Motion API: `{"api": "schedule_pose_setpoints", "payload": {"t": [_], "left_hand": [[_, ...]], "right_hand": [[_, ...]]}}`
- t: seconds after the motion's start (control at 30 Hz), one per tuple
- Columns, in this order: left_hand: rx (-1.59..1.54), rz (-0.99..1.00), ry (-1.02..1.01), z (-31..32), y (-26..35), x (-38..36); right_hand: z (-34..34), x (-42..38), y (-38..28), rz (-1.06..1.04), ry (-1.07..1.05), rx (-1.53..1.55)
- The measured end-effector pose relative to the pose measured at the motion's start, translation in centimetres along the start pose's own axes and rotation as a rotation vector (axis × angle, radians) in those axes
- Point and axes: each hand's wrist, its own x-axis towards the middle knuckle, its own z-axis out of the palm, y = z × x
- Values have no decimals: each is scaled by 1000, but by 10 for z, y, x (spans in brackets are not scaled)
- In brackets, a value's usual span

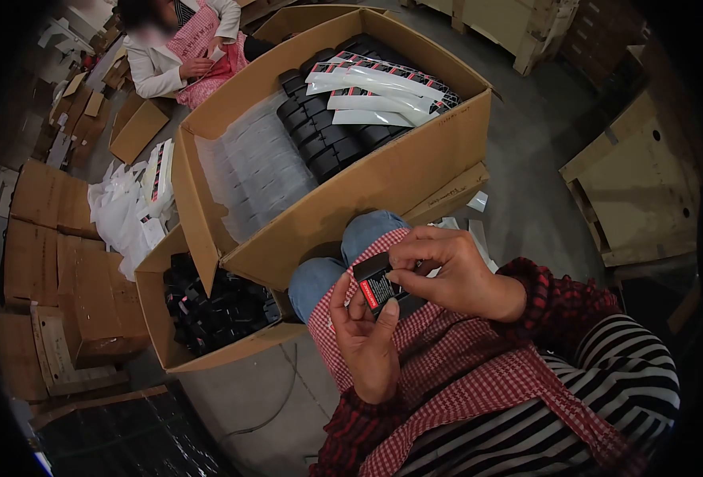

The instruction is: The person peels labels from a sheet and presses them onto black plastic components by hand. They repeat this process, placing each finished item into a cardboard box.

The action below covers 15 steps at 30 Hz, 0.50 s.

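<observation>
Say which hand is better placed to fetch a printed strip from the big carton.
Probably the right hand: it looks nearer the printed strips, while the left hand supports the black piece.

A unit [377,288] is held over the lap, between the left hand [367,343] and the right hand [458,273]. A carton [339,203] is placed before the knees [311,288]. In it, film [248,167] is found at the left and blocks [307,131] at the right, with strips [379,89] laid on the blocks. A box [236,352] filled with parts [208,306] is sited left of the knees. Bags [117,211] are noted behind the box; a stack [97,294] is positioned farther left. A person [149,67] is observed behind the carton, to the left. A crate [633,179] is located at the right.
</observation>
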Motion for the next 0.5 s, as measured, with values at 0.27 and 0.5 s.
{"api": "schedule_pose_setpoints", "payload": {"t": [0.27, 0.5], "left_hand": [[-81, -83, -20, -4, 6, 5], [-45, -142, -120, -11, 5, 7]], "right_hand": [[-2, 1, 4, -278, -14, 67], [-6, 1, 5, -724, -98, -236]]}}
